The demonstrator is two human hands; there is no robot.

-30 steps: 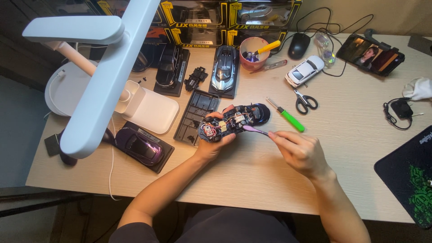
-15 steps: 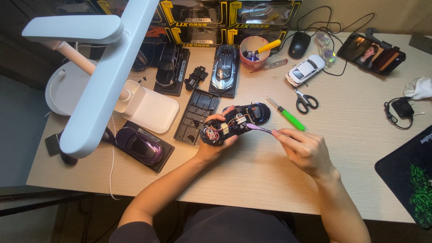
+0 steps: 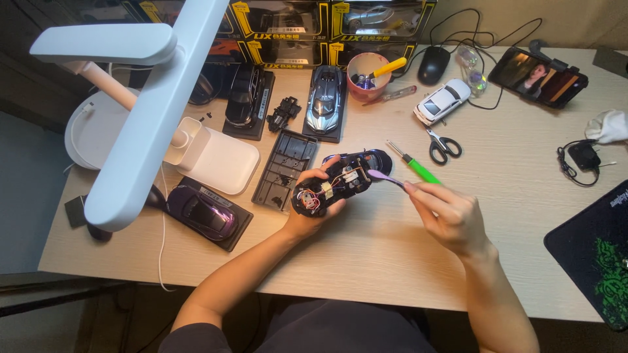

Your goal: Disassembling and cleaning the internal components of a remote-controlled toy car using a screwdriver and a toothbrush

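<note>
My left hand (image 3: 313,210) grips an opened model car chassis (image 3: 340,181) with exposed wires and small parts, held just above the wooden desk (image 3: 366,261). My right hand (image 3: 451,216) pinches a thin purple tool (image 3: 386,178) whose tip rests at the chassis's right side. A green-handled screwdriver (image 3: 416,165) lies on the desk just behind my right hand. A black plastic base plate (image 3: 282,168) lies flat to the left of the chassis.
A white desk lamp (image 3: 150,111) reaches over the left side. A purple model car (image 3: 199,210), black car (image 3: 243,98), grey car (image 3: 326,98) and white car (image 3: 442,102) stand around. Scissors (image 3: 442,148), a pink cup (image 3: 365,73), a phone (image 3: 538,76) and a mouse pad (image 3: 598,258) are nearby.
My right hand has shifted slightly, keeping the purple tool at the chassis. My left hand still holds the chassis in about the same place.
</note>
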